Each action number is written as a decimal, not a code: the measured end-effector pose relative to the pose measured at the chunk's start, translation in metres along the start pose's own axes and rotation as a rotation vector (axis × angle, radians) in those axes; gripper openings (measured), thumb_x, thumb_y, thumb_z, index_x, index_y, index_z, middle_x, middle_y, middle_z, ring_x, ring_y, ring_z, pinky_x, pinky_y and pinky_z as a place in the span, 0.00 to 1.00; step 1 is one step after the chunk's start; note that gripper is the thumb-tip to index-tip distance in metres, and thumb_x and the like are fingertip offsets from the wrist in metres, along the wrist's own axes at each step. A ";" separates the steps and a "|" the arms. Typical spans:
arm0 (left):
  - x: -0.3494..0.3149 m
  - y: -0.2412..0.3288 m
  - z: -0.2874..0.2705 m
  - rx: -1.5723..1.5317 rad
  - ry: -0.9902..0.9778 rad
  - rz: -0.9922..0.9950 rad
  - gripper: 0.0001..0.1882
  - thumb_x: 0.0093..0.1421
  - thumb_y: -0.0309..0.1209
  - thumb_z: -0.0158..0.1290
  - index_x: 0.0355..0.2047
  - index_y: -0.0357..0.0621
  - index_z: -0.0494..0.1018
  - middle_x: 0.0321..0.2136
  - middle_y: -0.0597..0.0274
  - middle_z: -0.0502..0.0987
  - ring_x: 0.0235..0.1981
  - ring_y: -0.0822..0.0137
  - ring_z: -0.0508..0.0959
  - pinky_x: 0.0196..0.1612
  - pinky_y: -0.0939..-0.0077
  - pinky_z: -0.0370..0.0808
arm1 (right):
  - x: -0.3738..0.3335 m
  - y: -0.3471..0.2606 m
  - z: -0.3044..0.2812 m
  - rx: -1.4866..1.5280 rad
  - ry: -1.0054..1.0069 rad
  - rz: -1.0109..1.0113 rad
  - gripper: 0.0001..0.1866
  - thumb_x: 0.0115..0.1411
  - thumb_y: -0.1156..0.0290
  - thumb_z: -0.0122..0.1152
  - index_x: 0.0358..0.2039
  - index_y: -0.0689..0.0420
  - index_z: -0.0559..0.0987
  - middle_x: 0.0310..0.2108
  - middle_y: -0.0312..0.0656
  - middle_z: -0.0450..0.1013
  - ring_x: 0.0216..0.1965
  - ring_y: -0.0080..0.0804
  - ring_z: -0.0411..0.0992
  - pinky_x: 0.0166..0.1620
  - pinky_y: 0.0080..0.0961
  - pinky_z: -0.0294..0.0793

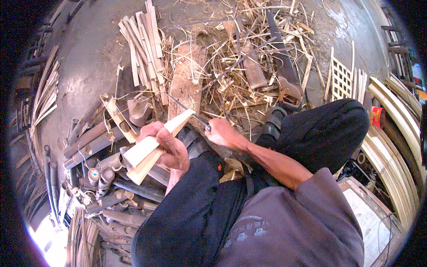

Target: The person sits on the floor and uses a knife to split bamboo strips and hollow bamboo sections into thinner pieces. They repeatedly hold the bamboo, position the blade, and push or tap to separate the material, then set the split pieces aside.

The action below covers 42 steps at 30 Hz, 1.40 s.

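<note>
Two pale, split-bamboo slats (pixel 142 150), stacked one over the other, are lying across the left hand (pixel 163 143), in front of the left knee. Its fingers are closing firmly around the pair, thumb over the top, probably so that the slats are staying flush while their narrow far ends are sticking out free. The right hand (pixel 223 133) is clenching its fingers around the handle of a thin, dark-bladed knife (pixel 200 120), whose blade is running past those far ends; whether the edge is touching them, I cannot tell. Just beyond, a rough wooden plank (pixel 187 78) is lying on the floor, perhaps serving as a rest within easy reach. Tangled shavings (pixel 229 95) are spreading around it, and a handsaw (pixel 283 61) is lying to the right with its wooden grip pointing toward the person, seemingly for ready grasping. Loose strips (pixel 144 44) are lying together beyond the left hand, bamboo tubes (pixel 95 147) are piling up at the left, and long, curved strips (pixel 389 171) are lining the right side, apparently sorted by shape.
</note>
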State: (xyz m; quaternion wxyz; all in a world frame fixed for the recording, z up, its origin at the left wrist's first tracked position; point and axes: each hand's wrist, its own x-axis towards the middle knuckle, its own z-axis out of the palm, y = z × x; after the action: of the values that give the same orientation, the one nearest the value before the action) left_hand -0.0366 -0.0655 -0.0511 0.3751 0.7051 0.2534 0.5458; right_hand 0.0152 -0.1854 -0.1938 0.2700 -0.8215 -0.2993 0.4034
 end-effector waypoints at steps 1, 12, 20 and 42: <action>-0.003 -0.002 -0.003 -0.009 0.012 -0.045 0.09 0.64 0.30 0.47 0.36 0.40 0.58 0.29 0.59 0.63 0.26 0.65 0.66 0.29 0.71 0.65 | -0.008 -0.013 -0.004 0.039 0.025 -0.030 0.13 0.52 0.64 0.56 0.30 0.61 0.78 0.24 0.56 0.74 0.29 0.57 0.73 0.33 0.45 0.72; 0.010 0.010 -0.006 0.100 0.047 -0.143 0.12 0.67 0.36 0.43 0.33 0.38 0.61 0.26 0.59 0.64 0.28 0.67 0.66 0.34 0.73 0.64 | 0.018 0.052 0.023 0.148 -0.043 -0.046 0.19 0.50 0.58 0.59 0.24 0.65 0.77 0.22 0.59 0.73 0.28 0.57 0.75 0.34 0.46 0.74; 0.094 0.022 -0.073 -0.226 0.199 -0.427 0.15 0.66 0.47 0.45 0.28 0.52 0.62 0.21 0.73 0.59 0.21 0.81 0.56 0.21 0.87 0.51 | -0.015 -0.050 -0.081 0.087 0.696 -0.453 0.13 0.61 0.57 0.53 0.33 0.52 0.78 0.32 0.50 0.73 0.34 0.50 0.72 0.37 0.42 0.73; 0.092 0.016 -0.076 -0.943 0.132 -1.066 0.19 0.64 0.52 0.45 0.34 0.50 0.71 0.31 0.63 0.75 0.32 0.65 0.73 0.42 0.60 0.72 | -0.074 -0.052 -0.101 -0.077 0.161 -0.538 0.18 0.65 0.52 0.43 0.34 0.54 0.72 0.27 0.53 0.73 0.31 0.57 0.72 0.35 0.48 0.70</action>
State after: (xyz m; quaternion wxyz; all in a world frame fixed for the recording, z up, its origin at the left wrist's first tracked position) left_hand -0.0854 0.0150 0.0243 0.8397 0.2136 0.3225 0.3811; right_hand 0.0476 -0.2230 -0.0674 0.3589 -0.7517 -0.4991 0.2388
